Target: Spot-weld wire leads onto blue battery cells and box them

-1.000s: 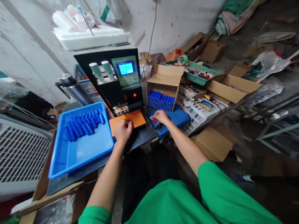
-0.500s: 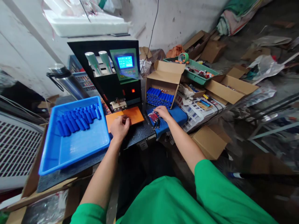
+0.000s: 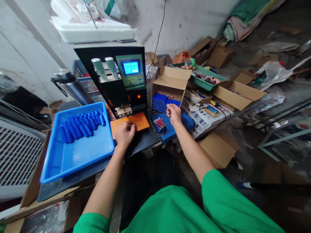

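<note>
My left hand [image 3: 124,133] rests on an orange board [image 3: 141,121] in front of the black spot welder [image 3: 109,94], its fingers curled closed. What lies under the fingers is mostly hidden; a small dark part shows by the thumb. My right hand [image 3: 174,114] is pinched closed above a blue cloth [image 3: 186,122], with a thin dark wire lead [image 3: 165,114] hanging from the fingertips. Just left of and below it lies a bundle of red and black wire leads [image 3: 159,124]. Behind it, an open cardboard box [image 3: 172,76] holds stacked blue battery cells [image 3: 159,102].
A blue tray [image 3: 82,161] with rows of blue cells [image 3: 77,126] stands at left, a steel flask [image 3: 70,85] behind it. A green tray [image 3: 206,82] with parts and an open carton [image 3: 239,94] sit at right. Another carton [image 3: 218,145] is lower down.
My right hand has lifted from the wire bundle and moved slightly right, a lead now between its fingers. My left hand stays on the orange board. The view has tilted slightly.
</note>
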The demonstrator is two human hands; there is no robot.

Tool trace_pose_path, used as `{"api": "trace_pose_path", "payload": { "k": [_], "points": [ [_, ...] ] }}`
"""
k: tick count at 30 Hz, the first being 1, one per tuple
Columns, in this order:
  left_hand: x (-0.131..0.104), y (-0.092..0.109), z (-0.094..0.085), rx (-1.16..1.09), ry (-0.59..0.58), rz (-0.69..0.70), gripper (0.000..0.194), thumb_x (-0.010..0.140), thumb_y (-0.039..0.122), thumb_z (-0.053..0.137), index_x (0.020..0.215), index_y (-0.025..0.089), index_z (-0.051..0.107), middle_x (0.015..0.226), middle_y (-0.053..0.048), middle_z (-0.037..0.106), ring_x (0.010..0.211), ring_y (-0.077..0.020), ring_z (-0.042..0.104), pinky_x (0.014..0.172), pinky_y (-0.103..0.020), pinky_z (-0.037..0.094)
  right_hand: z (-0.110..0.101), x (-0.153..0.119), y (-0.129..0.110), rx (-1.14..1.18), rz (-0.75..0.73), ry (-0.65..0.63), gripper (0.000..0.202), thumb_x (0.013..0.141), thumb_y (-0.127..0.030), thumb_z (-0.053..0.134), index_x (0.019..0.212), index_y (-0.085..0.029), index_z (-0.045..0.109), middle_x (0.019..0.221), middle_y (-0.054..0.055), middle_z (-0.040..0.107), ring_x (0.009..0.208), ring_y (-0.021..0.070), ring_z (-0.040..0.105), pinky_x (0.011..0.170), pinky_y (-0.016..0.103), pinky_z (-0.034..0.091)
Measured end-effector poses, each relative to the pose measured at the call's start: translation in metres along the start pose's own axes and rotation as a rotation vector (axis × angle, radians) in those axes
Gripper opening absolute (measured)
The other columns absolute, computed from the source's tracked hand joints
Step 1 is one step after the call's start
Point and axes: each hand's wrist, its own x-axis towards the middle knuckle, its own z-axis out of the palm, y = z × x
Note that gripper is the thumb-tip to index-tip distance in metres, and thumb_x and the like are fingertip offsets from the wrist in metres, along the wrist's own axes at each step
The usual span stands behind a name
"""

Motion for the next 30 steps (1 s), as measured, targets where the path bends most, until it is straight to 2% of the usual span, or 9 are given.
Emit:
{"api": "trace_pose_path", "payload": {
  "k": [3, 7, 10, 13, 16, 18, 24, 27, 30],
  "points": [
    [-0.001, 0.000, -0.003, -0.077, -0.001, -0.005, 0.027, 0.090, 0.042, 0.058, 0.100, 0.022, 0.073, 0.085, -0.004, 0.073, 0.083, -0.0202, 0.066, 0.076, -0.031, 0.047, 0.010, -0.014, -0.009, 0.106, 0.028, -0.026, 0.025, 0.081, -0.036, 0.072, 0.077, -0.021, 0.052, 0.062, -0.007, 0.047, 0.048, 0.0052, 0.042, 0.040, 0.016, 0.029],
    [-0.018, 0.014, -0.010, -0.448, -0.023, -0.019, 0.035, 0.088, 0.048, 0.060, 0.100, 0.018, 0.073, 0.091, -0.006, 0.075, 0.078, -0.0175, 0.066, 0.074, -0.030, 0.051, 0.029, -0.043, -0.010, 0.212, 0.125, -0.105, 0.029, 0.078, -0.037, 0.076, 0.077, -0.021, 0.051, 0.064, -0.006, 0.048, 0.049, 0.0051, 0.043, 0.040, 0.016, 0.029],
    [-0.038, 0.034, -0.014, -0.724, -0.121, -0.021, 0.039, 0.082, 0.050, 0.069, 0.101, 0.017, 0.075, 0.099, -0.008, 0.077, 0.087, -0.0195, 0.070, 0.081, -0.032, 0.054, 0.046, -0.069, -0.004, 0.288, 0.200, -0.168, 0.030, 0.073, -0.035, 0.079, 0.076, -0.020, 0.053, 0.065, -0.006, 0.050, 0.049, 0.0048, 0.043, 0.040, 0.016, 0.028],
    [-0.051, 0.051, -0.015, -0.861, -0.246, -0.069, 0.039, 0.076, 0.050, 0.077, 0.097, 0.017, 0.076, 0.090, -0.007, 0.078, 0.075, -0.0173, 0.068, 0.073, -0.031, 0.055, 0.059, -0.088, 0.000, 0.313, 0.243, -0.216, 0.027, 0.072, -0.033, 0.078, 0.076, -0.020, 0.055, 0.063, -0.006, 0.050, 0.049, 0.0049, 0.042, 0.041, 0.017, 0.028],
    [-0.056, 0.054, -0.017, -0.948, -0.308, -0.134, 0.038, 0.075, 0.051, 0.078, 0.090, 0.016, 0.076, 0.076, -0.005, 0.076, 0.055, -0.0113, 0.056, 0.054, -0.026, 0.047, 0.065, -0.099, 0.002, 0.293, 0.272, -0.259, 0.026, 0.074, -0.034, 0.076, 0.075, -0.020, 0.054, 0.061, -0.006, 0.048, 0.048, 0.0052, 0.041, 0.041, 0.018, 0.029],
    [-0.058, 0.051, -0.017, -1.003, -0.314, -0.169, 0.039, 0.075, 0.051, 0.077, 0.088, 0.015, 0.075, 0.072, -0.005, 0.074, 0.049, -0.0091, 0.050, 0.048, -0.024, 0.041, 0.067, -0.102, 0.004, 0.279, 0.293, -0.284, 0.026, 0.075, -0.035, 0.076, 0.076, -0.020, 0.054, 0.061, -0.006, 0.048, 0.047, 0.0053, 0.040, 0.042, 0.018, 0.029],
    [-0.069, 0.047, -0.017, -1.072, -0.325, -0.245, 0.038, 0.077, 0.051, 0.076, 0.088, 0.015, 0.067, 0.074, -0.006, 0.075, 0.050, -0.0092, 0.053, 0.047, -0.023, 0.041, 0.063, -0.106, 0.014, 0.253, 0.327, -0.318, 0.030, 0.072, -0.039, 0.078, 0.078, -0.020, 0.056, 0.059, -0.007, 0.049, 0.049, 0.0059, 0.041, 0.042, 0.018, 0.028],
    [-0.072, 0.049, -0.019, -1.023, -0.262, -0.217, 0.035, 0.081, 0.050, 0.072, 0.085, 0.016, 0.062, 0.072, -0.005, 0.074, 0.049, -0.0092, 0.053, 0.047, -0.022, 0.041, 0.058, -0.109, 0.019, 0.191, 0.304, -0.351, 0.032, 0.073, -0.044, 0.077, 0.079, -0.020, 0.057, 0.061, -0.006, 0.051, 0.050, 0.0064, 0.042, 0.044, 0.019, 0.030],
    [-0.071, 0.048, -0.022, -0.944, -0.188, -0.164, 0.030, 0.085, 0.047, 0.067, 0.083, 0.018, 0.058, 0.067, -0.002, 0.070, 0.048, -0.0086, 0.052, 0.048, -0.022, 0.041, 0.055, -0.112, 0.023, 0.044, 0.230, -0.454, 0.033, 0.074, -0.048, 0.075, 0.080, -0.019, 0.060, 0.065, -0.005, 0.054, 0.051, 0.0068, 0.045, 0.047, 0.021, 0.035]
  ]
}}
